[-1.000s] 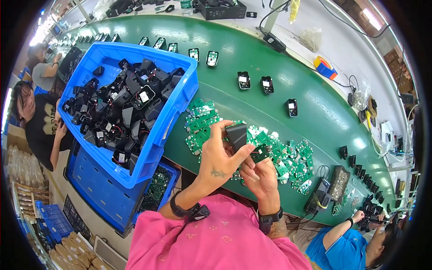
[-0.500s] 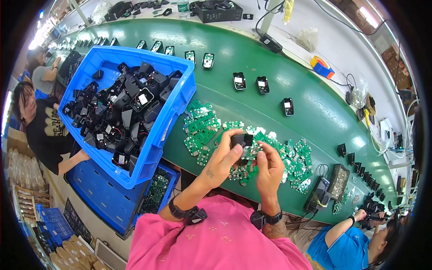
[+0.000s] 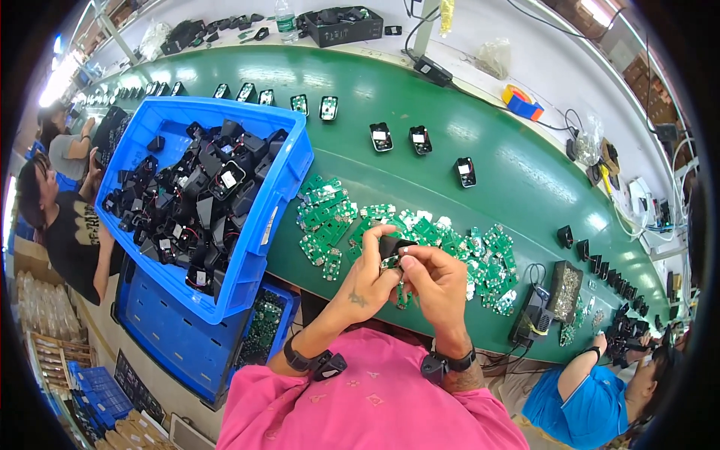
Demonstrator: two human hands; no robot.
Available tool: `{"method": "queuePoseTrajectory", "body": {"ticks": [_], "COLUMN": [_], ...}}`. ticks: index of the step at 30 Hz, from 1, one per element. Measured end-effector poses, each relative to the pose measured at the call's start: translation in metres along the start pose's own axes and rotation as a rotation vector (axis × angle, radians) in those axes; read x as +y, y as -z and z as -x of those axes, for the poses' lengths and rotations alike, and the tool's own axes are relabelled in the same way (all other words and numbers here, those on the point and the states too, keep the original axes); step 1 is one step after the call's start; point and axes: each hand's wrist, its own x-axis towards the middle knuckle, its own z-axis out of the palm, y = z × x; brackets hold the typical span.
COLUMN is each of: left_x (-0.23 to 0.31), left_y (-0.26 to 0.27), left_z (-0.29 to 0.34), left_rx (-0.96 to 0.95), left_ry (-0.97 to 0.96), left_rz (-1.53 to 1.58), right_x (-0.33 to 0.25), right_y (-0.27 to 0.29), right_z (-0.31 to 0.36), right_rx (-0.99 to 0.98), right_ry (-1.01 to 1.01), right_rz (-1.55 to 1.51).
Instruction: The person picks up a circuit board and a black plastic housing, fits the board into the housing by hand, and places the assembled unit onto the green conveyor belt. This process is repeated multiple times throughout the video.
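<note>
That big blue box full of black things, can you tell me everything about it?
The big blue plastic crate is rectangular, with thick rims and open top. It sits tilted at the left end of the green conveyor belt, resting on another blue crate below. It is heaped with small black plastic housings, some with wires and white labels. A white sticker marks its near wall. Neither hand touches it; the left hand works just to its right.

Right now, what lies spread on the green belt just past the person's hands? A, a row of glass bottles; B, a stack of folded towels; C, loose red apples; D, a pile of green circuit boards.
D: many small green circuit boards lie scattered on the green belt right beyond the left hand and right hand.
</note>
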Motion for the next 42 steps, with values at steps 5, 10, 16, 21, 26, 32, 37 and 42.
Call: {"method": "queuePoseTrajectory", "body": {"ticks": [5, 10, 16, 21, 26, 32, 37, 42], "left_x": [0.001, -0.009, 0.002, 0.007, 0.013, 0.012, 0.009, -0.012], "left_y": [-0.001, 0.003, 0.011, 0.009, 0.009, 0.007, -0.002, -0.002], "left_z": [0.0, 0.0, 0.002, 0.006, 0.008, 0.012, 0.014, 0.017], "left_rx": [-0.014, 0.04, -0.047, -0.055, -0.06, -0.038, -0.041, 0.066], "left_ry": [0.0, -0.095, -0.166, -0.182, -0.189, -0.241, -0.315, -0.12], "left_rz": [-0.073, 0.0, -0.169, -0.174, -0.223, -0.383, -0.595, -0.315], "right_x": [0.004, 0.0, -0.031, -0.039, -0.038, -0.039, -0.027, -0.022], "right_y": [0.001, 0.003, 0.016, 0.018, 0.019, 0.018, 0.018, 0.029], "right_z": [0.001, 0.005, -0.004, -0.007, -0.009, -0.007, 0.004, 0.007], "right_rx": [-0.062, -0.004, -0.259, -0.361, -0.355, -0.338, -0.196, -0.39], "right_ry": [-0.002, 0.281, 0.244, 0.172, 0.132, 0.115, 0.187, 0.281], "right_rz": [-0.084, 0.398, 0.63, 0.63, 0.614, 0.634, 0.669, 0.651]}}
